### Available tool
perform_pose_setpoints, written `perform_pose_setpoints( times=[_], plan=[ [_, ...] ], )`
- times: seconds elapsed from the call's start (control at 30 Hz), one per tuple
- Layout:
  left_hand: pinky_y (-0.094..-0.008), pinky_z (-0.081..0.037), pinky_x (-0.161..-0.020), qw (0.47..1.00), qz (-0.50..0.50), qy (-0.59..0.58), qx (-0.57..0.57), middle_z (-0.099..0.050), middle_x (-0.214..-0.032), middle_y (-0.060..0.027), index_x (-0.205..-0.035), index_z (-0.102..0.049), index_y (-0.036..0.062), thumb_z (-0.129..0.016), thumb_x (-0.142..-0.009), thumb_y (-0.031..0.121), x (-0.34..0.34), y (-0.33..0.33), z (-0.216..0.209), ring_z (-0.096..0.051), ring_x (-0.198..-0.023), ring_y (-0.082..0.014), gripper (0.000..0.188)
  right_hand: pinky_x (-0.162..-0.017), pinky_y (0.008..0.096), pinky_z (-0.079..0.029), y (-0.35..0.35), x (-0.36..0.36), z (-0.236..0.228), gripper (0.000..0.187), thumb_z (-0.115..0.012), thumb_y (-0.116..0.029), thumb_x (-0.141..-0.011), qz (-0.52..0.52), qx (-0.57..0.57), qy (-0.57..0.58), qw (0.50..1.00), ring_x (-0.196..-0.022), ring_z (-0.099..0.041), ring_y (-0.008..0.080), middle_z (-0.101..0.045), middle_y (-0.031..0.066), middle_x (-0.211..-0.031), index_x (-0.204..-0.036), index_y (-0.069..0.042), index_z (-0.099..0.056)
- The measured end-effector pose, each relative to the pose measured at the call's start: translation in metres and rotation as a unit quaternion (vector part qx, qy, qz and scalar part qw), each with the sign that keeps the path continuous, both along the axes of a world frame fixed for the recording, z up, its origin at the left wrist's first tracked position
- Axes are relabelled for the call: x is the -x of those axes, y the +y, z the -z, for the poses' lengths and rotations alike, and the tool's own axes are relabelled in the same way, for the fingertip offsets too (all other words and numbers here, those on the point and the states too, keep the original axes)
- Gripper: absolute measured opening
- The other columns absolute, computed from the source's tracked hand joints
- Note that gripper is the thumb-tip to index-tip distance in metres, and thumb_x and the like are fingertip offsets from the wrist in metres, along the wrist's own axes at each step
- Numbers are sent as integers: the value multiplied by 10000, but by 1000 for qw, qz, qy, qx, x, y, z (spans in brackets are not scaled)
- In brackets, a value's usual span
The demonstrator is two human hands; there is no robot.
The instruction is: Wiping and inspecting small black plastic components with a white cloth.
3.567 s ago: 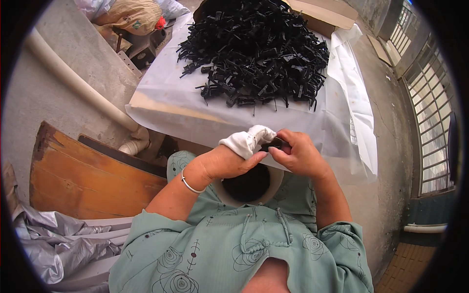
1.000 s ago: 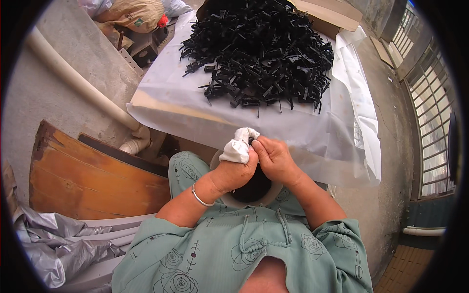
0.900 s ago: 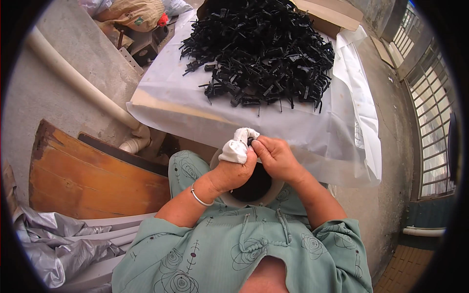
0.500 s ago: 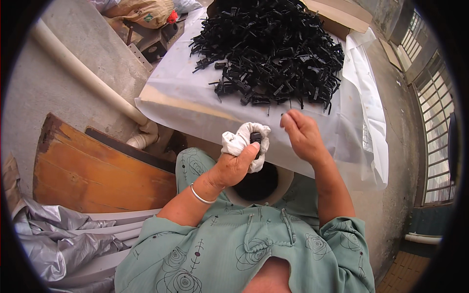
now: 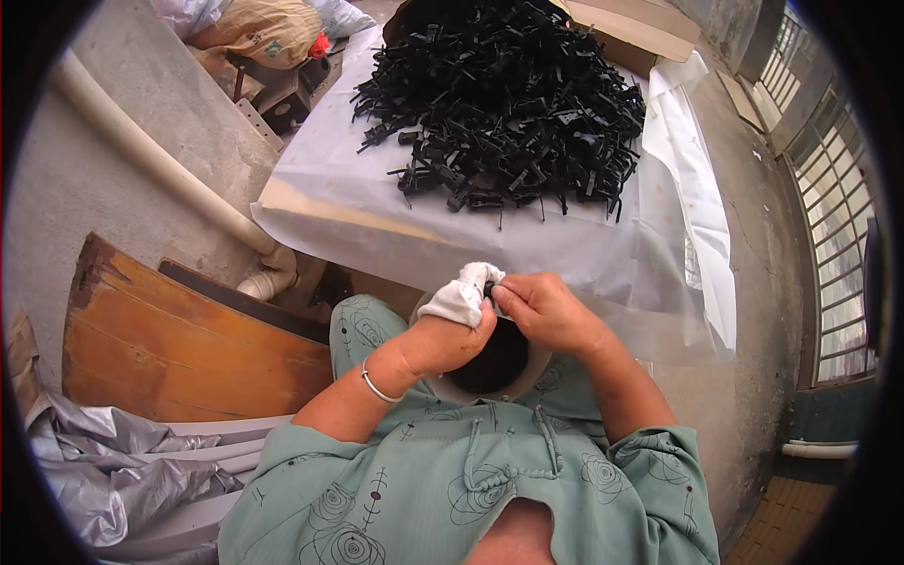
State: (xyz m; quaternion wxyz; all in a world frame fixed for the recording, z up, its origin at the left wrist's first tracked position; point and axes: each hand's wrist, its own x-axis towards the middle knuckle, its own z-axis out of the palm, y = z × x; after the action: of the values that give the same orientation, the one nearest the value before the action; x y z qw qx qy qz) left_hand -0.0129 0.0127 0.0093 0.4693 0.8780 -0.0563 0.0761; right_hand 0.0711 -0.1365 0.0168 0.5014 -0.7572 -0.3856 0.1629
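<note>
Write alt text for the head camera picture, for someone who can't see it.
Seen from above, a seated person's left hand holds a white cloth while the right hand pinches a small black part against it, over a round container in the lap. Beyond lies a large pile of black plastic parts on a white sheet.

Half a second ago the right hand point(image 5: 546, 311) was lifted open over the near edge of the sheet-covered table point(image 5: 311, 202), apart from the left hand point(image 5: 443, 339). Now it is down against the white cloth point(image 5: 463, 294) in the left hand, fingertips pinching a small black piece point(image 5: 491, 285) at the cloth's top, above the round container point(image 5: 494, 363) on the lap.
</note>
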Motion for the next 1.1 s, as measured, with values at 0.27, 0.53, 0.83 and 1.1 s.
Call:
perform_pose_setpoints(
  times=[0.27, 0.53, 0.83, 1.1],
  plan=[
    [-312, -467, -792, 986, 25, -59, -153, -546, -1009, -148, -1134, -492, 2, -557, -826, 89, -13, 7, 10, -571, -885, -271, 326, -575, 439, -443, 9, -76, 32, 173, -558, -183, -819, 276, 168, -289, 901, -652, -575, 362, -575, 178, -670, -757, -26, -521],
    [-355, -482, -767, 990, -86, -99, 57, -554, -1054, -174, -1041, -566, 4, -589, -758, 8, -27, 4, 8, -586, -876, -296, 285, -548, 439, -451, -38, -27, 14, 144, -540, -131, -780, 217, 69, -235, 945, -609, -559, 372, -569, 185, -671, -731, -5, -492],
    [-357, -449, -760, 933, 272, -124, -201, -594, -1005, -82, -985, -614, 74, -646, -653, -2, -18, -5, -63, -570, -856, -279, 342, -566, 393, -429, -59, -22, -20, 103, -557, -81, -767, -130, 90, -130, 979, -631, -544, 349, -548, 182, -680, -777, 16, -525],
    [-345, -479, -725, 915, 402, -9, -33, -608, -891, -88, -962, -619, 109, -645, -705, 27, 7, -2, -90, -578, -839, -285, 272, -560, 380, -402, -58, -10, -33, 140, -538, -113, -807, -357, 42, 32, 933, -594, -497, 328, -520, 178, -660, -783, 21, -509]
  ],
)
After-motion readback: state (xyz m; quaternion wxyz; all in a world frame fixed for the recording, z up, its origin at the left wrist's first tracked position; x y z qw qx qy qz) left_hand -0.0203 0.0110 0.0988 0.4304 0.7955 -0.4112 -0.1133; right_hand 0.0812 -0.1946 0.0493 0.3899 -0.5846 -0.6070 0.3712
